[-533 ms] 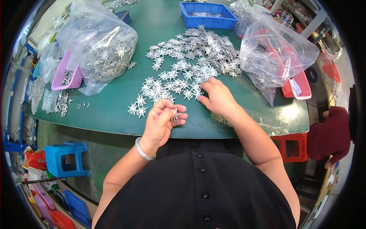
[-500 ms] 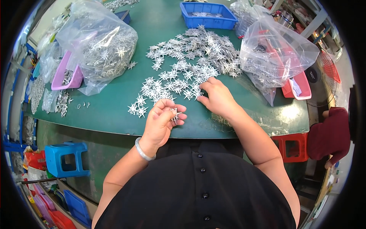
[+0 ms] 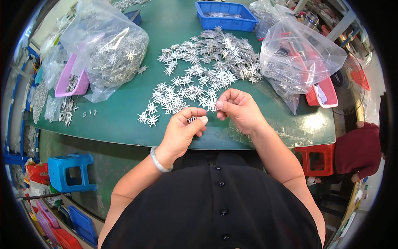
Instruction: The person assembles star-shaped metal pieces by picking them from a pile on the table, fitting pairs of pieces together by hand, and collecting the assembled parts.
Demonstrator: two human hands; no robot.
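Observation:
My left hand (image 3: 182, 129) is closed near the table's front edge, thumb against fingers, around a small silvery star-shaped metal piece (image 3: 192, 120) that the fingers mostly hide. Just to its right, my right hand (image 3: 240, 110) pinches with thumb and forefinger. At those fingertips shows another spiky star-shaped piece, partly against the loose ones behind it. The two hands are close but apart. Beyond them spreads a heap of the same star pieces (image 3: 224, 56), with a thinner cluster (image 3: 168, 98) reaching toward my left hand.
On the green table (image 3: 112, 126), clear bags of star pieces stand left (image 3: 120, 54) and right (image 3: 286, 62). A blue tray (image 3: 227, 20) is at the back. A purple bin (image 3: 74, 81) and a pink basket (image 3: 327, 97) flank the work. Another person's dark red sleeve (image 3: 360, 147) shows right.
My right hand has drawn back from the heap's edge toward me, its fingers now pinched. My left hand has shifted slightly right, its fingers more closed over the star piece.

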